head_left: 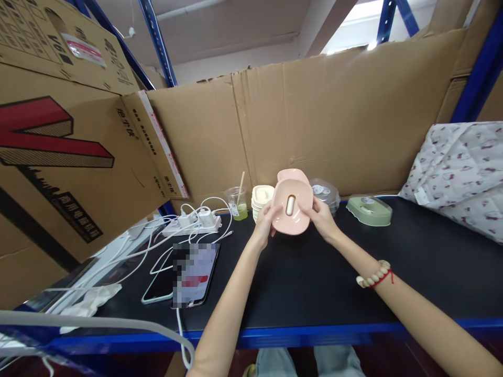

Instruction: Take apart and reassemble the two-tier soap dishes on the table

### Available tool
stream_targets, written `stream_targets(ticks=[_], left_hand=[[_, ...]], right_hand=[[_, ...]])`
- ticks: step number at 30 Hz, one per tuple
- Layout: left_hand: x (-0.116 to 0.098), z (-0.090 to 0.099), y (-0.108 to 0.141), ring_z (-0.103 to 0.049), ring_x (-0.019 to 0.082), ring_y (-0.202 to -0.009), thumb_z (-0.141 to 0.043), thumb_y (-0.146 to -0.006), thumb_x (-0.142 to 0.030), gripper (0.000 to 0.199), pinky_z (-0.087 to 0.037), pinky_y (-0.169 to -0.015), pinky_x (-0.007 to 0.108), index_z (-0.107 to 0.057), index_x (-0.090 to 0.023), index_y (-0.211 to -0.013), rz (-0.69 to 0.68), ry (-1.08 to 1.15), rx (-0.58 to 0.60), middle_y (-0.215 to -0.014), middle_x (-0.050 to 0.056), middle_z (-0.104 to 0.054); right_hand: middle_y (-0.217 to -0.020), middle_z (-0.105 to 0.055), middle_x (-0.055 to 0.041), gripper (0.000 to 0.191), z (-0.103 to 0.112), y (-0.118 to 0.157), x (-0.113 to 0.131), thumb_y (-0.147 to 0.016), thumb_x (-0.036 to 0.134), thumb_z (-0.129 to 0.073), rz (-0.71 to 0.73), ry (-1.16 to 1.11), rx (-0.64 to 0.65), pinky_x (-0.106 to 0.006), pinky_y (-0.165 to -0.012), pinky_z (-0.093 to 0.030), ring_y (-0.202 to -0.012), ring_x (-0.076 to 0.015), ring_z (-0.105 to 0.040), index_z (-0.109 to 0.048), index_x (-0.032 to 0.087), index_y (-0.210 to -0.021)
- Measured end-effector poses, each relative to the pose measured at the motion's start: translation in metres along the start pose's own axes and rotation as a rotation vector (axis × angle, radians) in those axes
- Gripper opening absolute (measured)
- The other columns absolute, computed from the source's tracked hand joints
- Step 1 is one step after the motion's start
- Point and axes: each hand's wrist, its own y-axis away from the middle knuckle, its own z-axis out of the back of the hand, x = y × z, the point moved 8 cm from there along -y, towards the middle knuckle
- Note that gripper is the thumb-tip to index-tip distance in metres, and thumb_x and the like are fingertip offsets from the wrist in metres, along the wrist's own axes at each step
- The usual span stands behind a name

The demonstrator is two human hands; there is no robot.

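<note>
A pink piece (pixel 282 197), glossy and smooth like hard plastic, is held up in the middle of the frame, a little right of centre. Its outline is a square with soft, rounded corners, and in it there is an oval slot with a cream bar (pixel 291 205). The broad face is turned toward the viewer; the long axis of the slot runs nearly up and down, its top leaning slightly to the right. A second pink piece (pixel 292 174) shows behind its upper edge.

The left hand (pixel 264 224) is closed on the lower left edge, and the right hand (pixel 322 217) on the right edge, both thumbs lying on the face. So the slot is between the two grips.

Just behind the left hand, near the centre, stands a stack of cream tubs (pixel 262 195). Behind the right hand is a clear plastic container (pixel 327 195); further right, a pale green box (pixel 370 211) rests on the matt black tabletop (pixel 314 285). Brown cardboard (pixel 353 110) forms the wall across the upper frame.
</note>
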Motion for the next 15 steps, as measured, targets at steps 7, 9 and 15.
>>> stream_targets(ticks=[7,9,15], left_hand=[[0.002,0.002,-0.002,-0.037,0.008,-0.034,-0.058,-0.055,-0.036,0.039,-0.025,-0.026,0.017,-0.058,-0.011,-0.086,0.029,-0.012,0.025,-0.048,-0.004,-0.043],[0.002,0.003,-0.003,-0.037,0.008,-0.034,-0.059,-0.057,-0.036,0.034,-0.025,-0.027,0.017,-0.058,-0.012,-0.082,0.024,-0.024,0.017,-0.048,-0.004,-0.042],[0.0,0.01,-0.004,-0.037,0.006,-0.039,-0.065,-0.062,-0.043,0.033,-0.024,-0.033,0.016,-0.051,-0.013,-0.058,0.004,-0.082,-0.05,-0.047,-0.003,-0.042]], right_hand=[[-0.073,-0.067,-0.0059,0.05,0.001,0.001,-0.005,-0.04,0.046,-0.078,-0.074,-0.018,-0.048,-0.032,-0.061,-0.051,-0.07,-0.0217,-0.062,-0.06,0.015,-0.076],[-0.074,-0.067,-0.006,0.049,0.001,0.001,-0.005,-0.042,0.046,-0.078,-0.073,-0.009,-0.039,-0.031,-0.06,-0.051,-0.07,-0.0217,-0.062,-0.06,0.015,-0.076],[-0.073,-0.067,-0.006,0.047,-0.001,0.001,-0.01,-0.046,0.048,-0.075,-0.104,0.025,0.006,-0.029,-0.053,-0.048,-0.068,-0.0218,-0.061,-0.06,0.014,-0.076]])
